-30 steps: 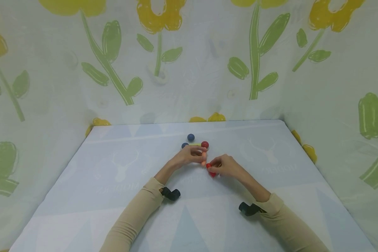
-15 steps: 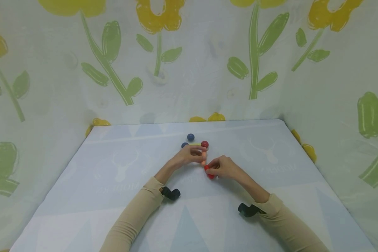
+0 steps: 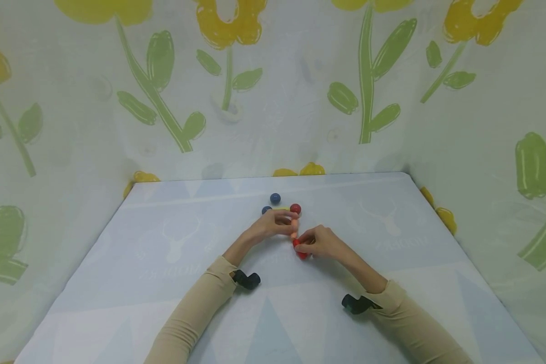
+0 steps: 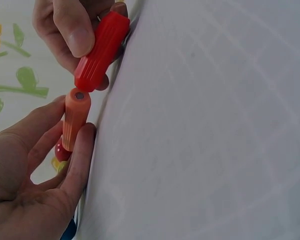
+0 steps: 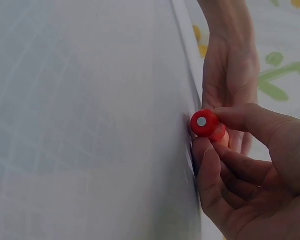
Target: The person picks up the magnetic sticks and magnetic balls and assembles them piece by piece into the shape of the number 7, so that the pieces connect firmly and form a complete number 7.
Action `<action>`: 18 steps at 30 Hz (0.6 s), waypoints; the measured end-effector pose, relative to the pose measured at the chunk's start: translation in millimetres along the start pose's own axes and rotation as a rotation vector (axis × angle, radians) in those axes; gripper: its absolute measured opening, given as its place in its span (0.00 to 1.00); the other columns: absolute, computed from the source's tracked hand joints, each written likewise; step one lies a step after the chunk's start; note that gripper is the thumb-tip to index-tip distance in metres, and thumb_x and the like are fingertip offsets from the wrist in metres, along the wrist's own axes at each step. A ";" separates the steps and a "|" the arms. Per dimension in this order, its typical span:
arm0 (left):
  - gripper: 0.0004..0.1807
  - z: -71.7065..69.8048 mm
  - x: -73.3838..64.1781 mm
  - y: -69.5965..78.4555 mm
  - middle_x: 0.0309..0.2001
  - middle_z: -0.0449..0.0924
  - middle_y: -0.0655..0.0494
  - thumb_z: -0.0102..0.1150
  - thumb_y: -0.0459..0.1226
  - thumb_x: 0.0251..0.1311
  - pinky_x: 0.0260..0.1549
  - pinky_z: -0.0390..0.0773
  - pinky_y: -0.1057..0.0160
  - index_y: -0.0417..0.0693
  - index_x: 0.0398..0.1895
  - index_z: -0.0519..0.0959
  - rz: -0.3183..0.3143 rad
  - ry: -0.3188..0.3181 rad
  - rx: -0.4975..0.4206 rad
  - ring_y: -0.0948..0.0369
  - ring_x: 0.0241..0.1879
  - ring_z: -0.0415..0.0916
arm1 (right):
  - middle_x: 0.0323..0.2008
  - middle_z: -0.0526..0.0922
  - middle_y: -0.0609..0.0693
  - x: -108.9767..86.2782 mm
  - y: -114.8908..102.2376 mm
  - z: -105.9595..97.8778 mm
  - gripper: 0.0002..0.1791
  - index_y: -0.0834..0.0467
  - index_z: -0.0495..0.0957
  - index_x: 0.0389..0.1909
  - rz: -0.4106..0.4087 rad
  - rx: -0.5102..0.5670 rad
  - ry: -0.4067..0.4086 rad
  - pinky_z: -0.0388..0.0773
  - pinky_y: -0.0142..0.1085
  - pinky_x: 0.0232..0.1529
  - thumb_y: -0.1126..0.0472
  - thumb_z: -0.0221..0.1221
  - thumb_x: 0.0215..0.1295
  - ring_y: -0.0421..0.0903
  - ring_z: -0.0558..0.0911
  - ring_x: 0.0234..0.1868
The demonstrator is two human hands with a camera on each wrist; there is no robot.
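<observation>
My left hand (image 3: 272, 223) pinches an orange magnetic rod (image 4: 76, 117) between thumb and fingers; a round metal disc shows in its near end. A red ribbed magnetic rod (image 4: 103, 52) is pinched by my right hand (image 3: 323, 241). In the left wrist view the red rod's lower end meets the orange rod's disc end, the two at a slight angle. The right wrist view shows the red rod's other end (image 5: 202, 121) with a pale disc. Beyond the orange rod sits a red ball (image 3: 296, 209), right at its far end.
Past my left hand a yellow rod (image 3: 280, 208) lies between the red ball and a blue ball (image 3: 266, 209), partly hidden. Another blue ball (image 3: 275, 198) sits farther back. The table (image 3: 368, 202) carries a pale patterned cloth, with flower-printed curtain (image 3: 291, 101) around it.
My right hand has moved the red rod slightly left, up to the orange rod's near end. My left hand has stayed in place, gripping the orange rod.
</observation>
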State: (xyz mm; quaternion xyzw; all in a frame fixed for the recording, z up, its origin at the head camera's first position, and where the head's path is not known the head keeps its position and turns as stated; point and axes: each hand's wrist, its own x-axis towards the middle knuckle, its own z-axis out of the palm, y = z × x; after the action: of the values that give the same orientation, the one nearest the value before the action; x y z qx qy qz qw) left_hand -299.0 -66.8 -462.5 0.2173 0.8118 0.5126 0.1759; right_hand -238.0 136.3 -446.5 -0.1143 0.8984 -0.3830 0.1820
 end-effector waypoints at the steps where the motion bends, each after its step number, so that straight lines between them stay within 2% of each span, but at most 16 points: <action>1: 0.24 0.1 0.0 0.0 0.59 0.80 0.52 0.67 0.41 0.60 0.58 0.76 0.52 0.52 0.60 0.78 -0.001 0.000 -0.001 0.53 0.56 0.77 | 0.30 0.86 0.47 0.2 0.2 0.2 0.16 0.58 0.84 0.48 0.003 0.002 0.001 0.80 0.31 0.29 0.54 0.66 0.62 0.42 0.79 0.25; 9: 0.25 0.6 0.0 0.5 0.61 0.78 0.49 0.67 0.41 0.60 0.59 0.76 0.50 0.50 0.62 0.76 -0.001 -0.010 -0.008 0.50 0.59 0.76 | 0.29 0.86 0.47 1.1 -1.1 2.0 0.16 0.58 0.84 0.47 0.012 0.013 0.006 0.80 0.30 0.30 0.54 0.66 0.62 0.42 0.79 0.25; 18: 0.23 -0.5 -0.6 -1.3 0.58 0.80 0.52 0.67 0.40 0.60 0.54 0.79 0.57 0.51 0.59 0.78 0.008 -0.003 -0.012 0.55 0.55 0.78 | 0.30 0.86 0.48 0.8 -2.2 3.9 0.17 0.59 0.84 0.48 0.030 0.016 0.023 0.80 0.30 0.30 0.54 0.66 0.62 0.41 0.79 0.26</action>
State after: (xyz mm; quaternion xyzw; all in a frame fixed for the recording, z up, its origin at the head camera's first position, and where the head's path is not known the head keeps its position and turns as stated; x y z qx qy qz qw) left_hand -298.9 -68.0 -463.4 0.2201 0.8077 0.5177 0.1763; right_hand -237.0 132.1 -447.6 -0.0952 0.8990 -0.3885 0.1783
